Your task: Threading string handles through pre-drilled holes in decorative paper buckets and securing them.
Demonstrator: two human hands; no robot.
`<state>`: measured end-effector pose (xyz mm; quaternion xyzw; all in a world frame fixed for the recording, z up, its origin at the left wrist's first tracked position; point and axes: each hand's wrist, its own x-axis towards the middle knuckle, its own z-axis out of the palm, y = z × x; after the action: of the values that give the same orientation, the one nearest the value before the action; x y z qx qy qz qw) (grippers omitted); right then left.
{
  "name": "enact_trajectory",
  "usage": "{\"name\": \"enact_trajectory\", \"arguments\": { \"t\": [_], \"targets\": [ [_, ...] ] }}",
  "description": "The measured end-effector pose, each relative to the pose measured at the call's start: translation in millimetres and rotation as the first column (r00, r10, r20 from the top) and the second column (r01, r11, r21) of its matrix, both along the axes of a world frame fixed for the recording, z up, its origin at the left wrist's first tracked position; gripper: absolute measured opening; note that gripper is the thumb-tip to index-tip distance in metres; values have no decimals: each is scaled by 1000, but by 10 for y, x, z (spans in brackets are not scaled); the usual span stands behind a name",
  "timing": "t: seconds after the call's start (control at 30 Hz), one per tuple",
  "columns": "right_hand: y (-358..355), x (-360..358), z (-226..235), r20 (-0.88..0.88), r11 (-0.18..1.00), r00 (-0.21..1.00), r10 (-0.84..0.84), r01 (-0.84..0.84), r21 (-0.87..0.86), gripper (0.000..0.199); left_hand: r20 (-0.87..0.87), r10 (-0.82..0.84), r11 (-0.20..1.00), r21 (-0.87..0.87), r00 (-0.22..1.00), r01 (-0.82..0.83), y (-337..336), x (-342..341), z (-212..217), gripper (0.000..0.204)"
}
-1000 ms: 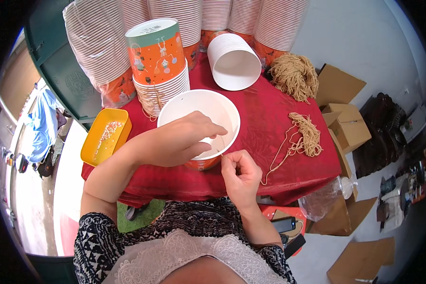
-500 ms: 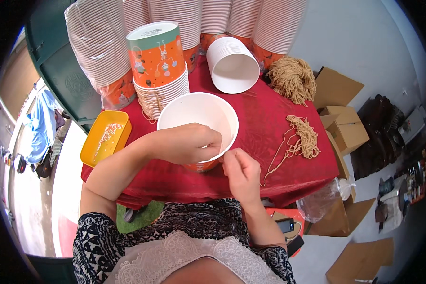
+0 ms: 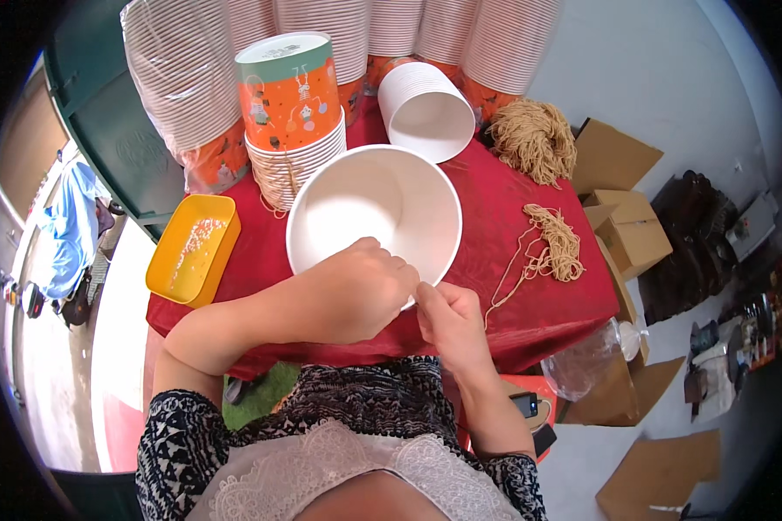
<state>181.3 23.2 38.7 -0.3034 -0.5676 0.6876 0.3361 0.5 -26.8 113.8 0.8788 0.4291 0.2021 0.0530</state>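
A large white-lined paper bucket (image 3: pixel 356 195) is tilted with its mouth toward me at the table's near edge. My left hand (image 3: pixel 365 291) is closed at the near rim, the back of the hand up, its fingertips hidden. Right beside it, my right hand (image 3: pixel 452 317) pinches with thumb and forefinger at the rim. What either hand holds is too small or covered to make out. A loose bundle of tan cord (image 3: pixel 560 247) lies to the right, one strand trailing toward my right hand. Beyond it sits a bigger heap of tan cord (image 3: pixel 534 139).
The table has a red cloth (image 3: pixel 530 304). A yellow tray (image 3: pixel 191 252) with small pale bits stands left. An upturned orange bucket (image 3: pixel 291 104) tops a stack; another bucket (image 3: pixel 421 113) lies on its side. Tall bucket stacks (image 3: pixel 182 69) line the back. Cardboard boxes (image 3: pixel 630 230) stand right.
The bucket has tipped further toward me, showing more of its inside. Both hands have shifted slightly down toward me with its rim, staying close together.
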Motion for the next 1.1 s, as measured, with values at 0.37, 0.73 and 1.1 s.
{"name": "enact_trajectory", "arguments": {
  "t": [0.37, 0.73, 1.1],
  "targets": [
    [152, -208, -404, 167, 993, 979, -112, 117, -20, 36, -140, 310, 941, 183, 940, -283, 64, 73, -827, 9],
    [298, -19, -329, 492, 797, 766, -414, 43, 602, 36, 11, 346, 936, 61, 938, -346, 175, 94, -1084, 10],
    [319, -72, -285, 620, 767, 619, -482, -44, 641, 34, 427, 523, 844, -379, 738, -379, 238, 171, -1094, 18]
  ]
}}
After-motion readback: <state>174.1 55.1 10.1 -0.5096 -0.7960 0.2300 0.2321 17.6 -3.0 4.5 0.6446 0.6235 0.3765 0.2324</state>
